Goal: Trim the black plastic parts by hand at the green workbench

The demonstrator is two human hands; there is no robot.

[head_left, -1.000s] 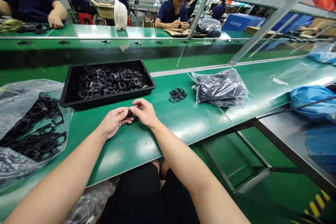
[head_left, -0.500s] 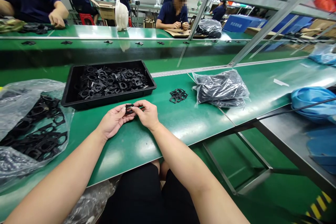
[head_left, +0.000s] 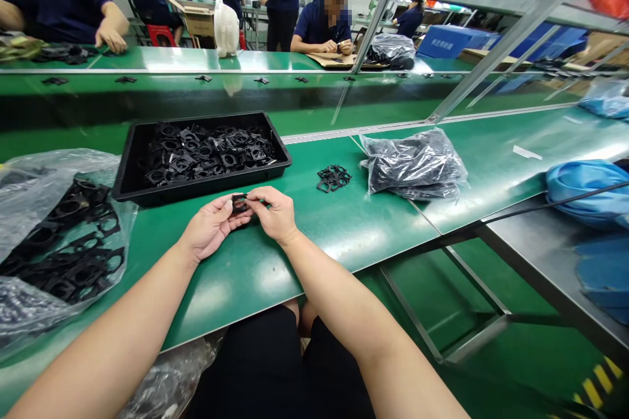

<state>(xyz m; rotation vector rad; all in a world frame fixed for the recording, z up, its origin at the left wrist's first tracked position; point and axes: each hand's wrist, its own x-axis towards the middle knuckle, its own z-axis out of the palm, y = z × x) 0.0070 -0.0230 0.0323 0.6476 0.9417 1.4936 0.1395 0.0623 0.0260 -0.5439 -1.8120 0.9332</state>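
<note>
Between my two hands, just in front of the tray, is a small black plastic part (head_left: 239, 203) with a round opening. My left hand (head_left: 212, 225) grips its left side between thumb and fingers. The fingertips of my right hand (head_left: 273, 213) pinch its right side. Behind my hands stands a black tray (head_left: 206, 184) full of similar black parts (head_left: 211, 150). A small pile of black parts (head_left: 334, 178) lies on the green table (head_left: 314, 229) to the right of my hands.
An open plastic bag of black parts (head_left: 73, 249) lies at the left. A sealed bag (head_left: 415, 163) rests right of the small pile. Metal posts (head_left: 491, 59) and a lower belt (head_left: 196, 105) run behind. Several people sit or stand beyond; a blue bundle (head_left: 584, 193) is at right.
The black part between my fingers has turned, so its round opening now shows. Another person has come into view standing in the background.
</note>
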